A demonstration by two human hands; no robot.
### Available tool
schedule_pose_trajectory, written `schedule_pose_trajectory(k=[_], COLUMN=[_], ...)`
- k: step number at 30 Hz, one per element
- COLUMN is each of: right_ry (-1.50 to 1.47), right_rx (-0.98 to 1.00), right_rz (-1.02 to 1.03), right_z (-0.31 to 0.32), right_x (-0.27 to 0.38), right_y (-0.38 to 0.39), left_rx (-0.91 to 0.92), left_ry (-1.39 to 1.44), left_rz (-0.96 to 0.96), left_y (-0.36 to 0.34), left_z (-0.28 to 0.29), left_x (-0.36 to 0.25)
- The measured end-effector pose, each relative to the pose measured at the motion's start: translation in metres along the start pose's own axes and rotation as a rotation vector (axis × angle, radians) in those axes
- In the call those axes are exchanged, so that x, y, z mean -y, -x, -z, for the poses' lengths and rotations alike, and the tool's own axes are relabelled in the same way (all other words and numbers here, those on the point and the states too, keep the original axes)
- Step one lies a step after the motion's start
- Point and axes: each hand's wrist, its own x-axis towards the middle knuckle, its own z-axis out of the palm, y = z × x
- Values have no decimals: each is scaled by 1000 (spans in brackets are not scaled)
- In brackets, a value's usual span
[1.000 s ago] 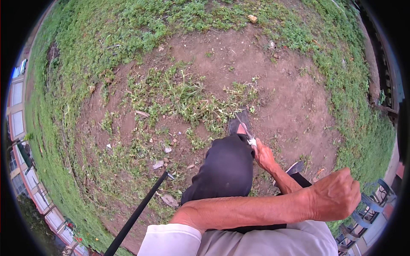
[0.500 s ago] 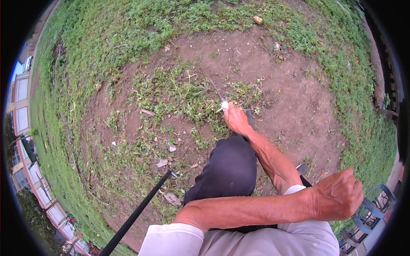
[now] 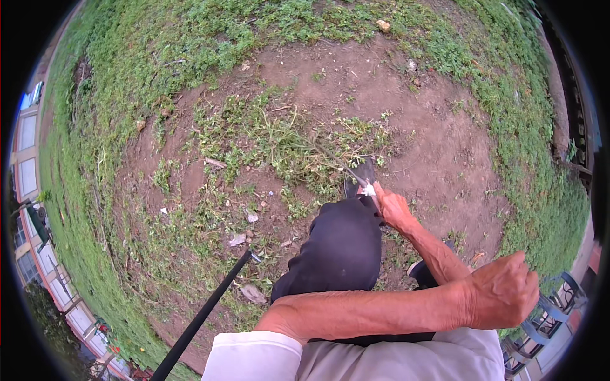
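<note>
My right hand (image 3: 394, 206) is closed round the white-wrapped grip of a thin-bladed hand tool (image 3: 354, 177). Its narrow dark blade points up and left into a heap of loose green weeds (image 3: 286, 143), where the far end blurs among the stems. Just beyond my bent knee (image 3: 346, 244), a dark shoe (image 3: 361, 171) stands beside the blade. My left forearm lies across in front of my body. At its end, my left hand (image 3: 503, 291) makes a fist on the right, with nothing showing out of it.
A black pole (image 3: 203, 314) with a metal tip slants in from the lower left. Small stones (image 3: 237, 240) and a flat rock (image 3: 253, 293) lie on the soil. Low green plants (image 3: 171, 38) ring the bare dirt (image 3: 445, 152). Metal chairs (image 3: 553, 305) stand at the lower right.
My right hand has drawn back toward me and to the right, pulling the tool along. The shoe by my knee shows more now. My left fist stays in place.
</note>
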Motion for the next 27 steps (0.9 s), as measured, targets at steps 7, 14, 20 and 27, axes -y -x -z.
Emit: schedule_pose_trajectory(k=[7,14,20,27], right_ry=[-123,-175,-123,-50], right_rx=[-225,-153,-5,-151], right_rz=[-32,-11,-13,0], right_z=[18,-19,-30,-8], right_x=[42,31,-14,13], right_y=[-129,-80,30,-38], left_rx=[11,34,5,77], left_ry=[-17,-15,-12,-20], left_rz=[31,29,40,24], left_y=[-1,-2,-1,5], left_z=[-10,-2,6,3], left_x=[4,7,8,-1])
